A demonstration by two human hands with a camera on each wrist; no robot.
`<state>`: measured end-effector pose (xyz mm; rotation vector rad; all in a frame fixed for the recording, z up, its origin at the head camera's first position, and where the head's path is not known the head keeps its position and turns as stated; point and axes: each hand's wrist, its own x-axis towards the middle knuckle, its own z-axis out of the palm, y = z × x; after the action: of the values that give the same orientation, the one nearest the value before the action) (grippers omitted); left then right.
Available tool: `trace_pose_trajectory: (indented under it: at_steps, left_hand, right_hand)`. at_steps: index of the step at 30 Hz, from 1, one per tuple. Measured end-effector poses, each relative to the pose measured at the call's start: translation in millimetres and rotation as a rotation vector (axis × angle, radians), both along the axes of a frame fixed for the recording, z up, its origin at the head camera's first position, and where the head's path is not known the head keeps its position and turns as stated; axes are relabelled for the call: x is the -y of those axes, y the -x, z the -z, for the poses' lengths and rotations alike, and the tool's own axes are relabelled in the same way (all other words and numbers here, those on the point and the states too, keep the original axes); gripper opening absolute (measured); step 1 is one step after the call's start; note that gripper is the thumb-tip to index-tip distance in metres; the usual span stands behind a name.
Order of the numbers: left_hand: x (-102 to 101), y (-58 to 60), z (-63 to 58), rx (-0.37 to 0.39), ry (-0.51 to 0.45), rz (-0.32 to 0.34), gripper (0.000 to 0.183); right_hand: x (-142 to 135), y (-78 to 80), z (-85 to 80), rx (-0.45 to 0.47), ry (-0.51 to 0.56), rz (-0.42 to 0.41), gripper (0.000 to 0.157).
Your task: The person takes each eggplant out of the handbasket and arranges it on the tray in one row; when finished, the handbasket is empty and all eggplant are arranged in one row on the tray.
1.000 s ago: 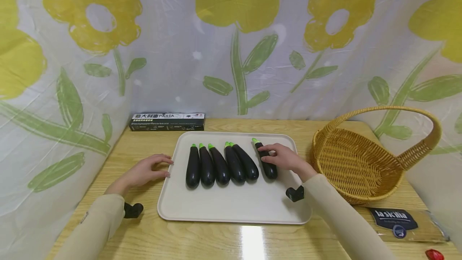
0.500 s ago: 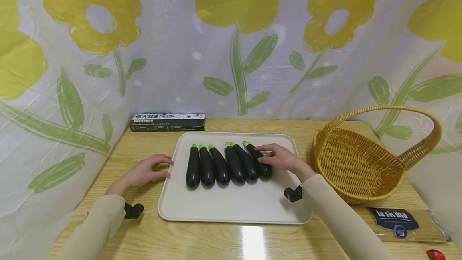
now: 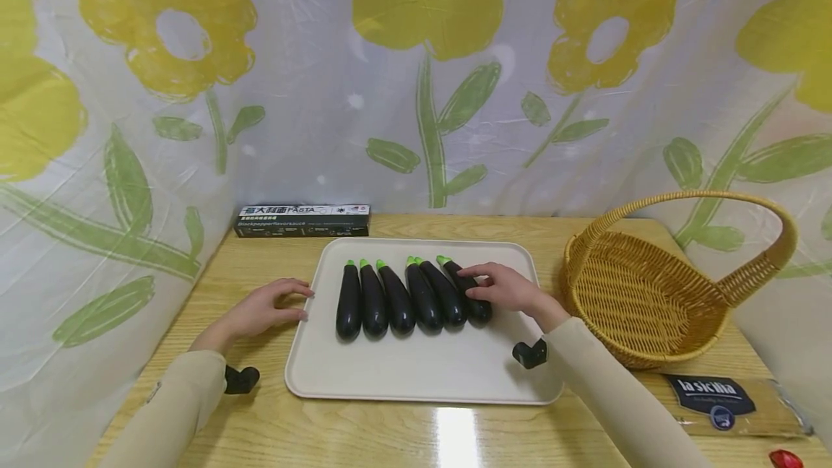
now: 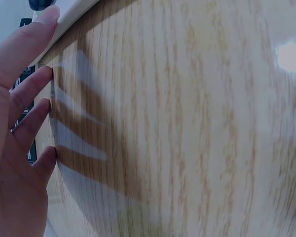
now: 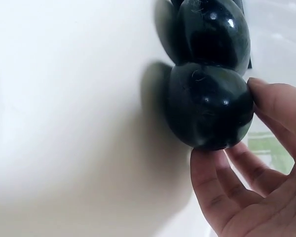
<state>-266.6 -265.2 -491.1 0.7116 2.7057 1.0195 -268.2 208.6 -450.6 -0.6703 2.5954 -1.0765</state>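
Several dark eggplants (image 3: 349, 305) with green stem ends lie side by side on a pale tray (image 3: 416, 374) in the head view. At the row's right end, my right hand (image 3: 507, 287) pinches the last eggplant (image 3: 480, 311) between thumb and fingertips. In the right wrist view, that eggplant's rounded end (image 5: 209, 108) sits against its neighbour (image 5: 214, 34), thumb on one side and fingers on another. My left hand (image 3: 266, 308) holds nothing, its fingers loosely spread and its fingertips right at the tray's left edge.
A wicker basket (image 3: 624, 302) with a tall handle stands right of the tray. A black pasta box (image 3: 302, 221) lies behind the tray at left. In front of the basket is a pasta pack (image 3: 734, 406), with a small red object (image 3: 785, 458) near it.
My right hand has brought the last eggplant leftward from a gap on the tray up against the row. Over the last half second it barely moves. My left hand stays in place.
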Motion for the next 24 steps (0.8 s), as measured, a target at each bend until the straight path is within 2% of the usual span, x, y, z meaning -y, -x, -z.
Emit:
trace_pose_trajectory:
  at_steps: [11, 13, 15, 18, 22, 24]
  left_hand:
    - [-2.5, 0.0, -0.2, -0.034, -0.005, 0.020, 0.036]
    - [-2.8, 0.7, -0.8, -0.049, 0.006, 0.028, 0.036]
    - [-3.2, 1.2, -1.5, -0.078, 0.029, 0.048, 0.037]
    - [-5.7, -1.3, -2.8, -0.166, 0.116, 0.077, 0.043]
    - [-9.5, -8.2, -6.6, -0.356, 0.253, 0.117, 0.050]
    - [-10.8, -12.1, -8.9, -0.455, 0.290, 0.131, 0.050]
  right_hand:
    - [-4.3, -6.0, 1.6, 0.025, 0.026, 0.055, 0.042]
    - [-7.0, -8.3, 0.6, 0.003, 0.022, 0.075, 0.041]
    - [-12.4, -12.1, -1.2, -0.062, 0.004, 0.080, 0.040]
    - [-23.1, -20.7, -6.2, -0.182, -0.041, 0.072, 0.040]
    - [-37.2, -35.2, -15.6, -0.339, -0.141, 0.031, 0.044]
    - [-43.2, -42.0, -17.8, -0.392, -0.206, 0.018, 0.047]
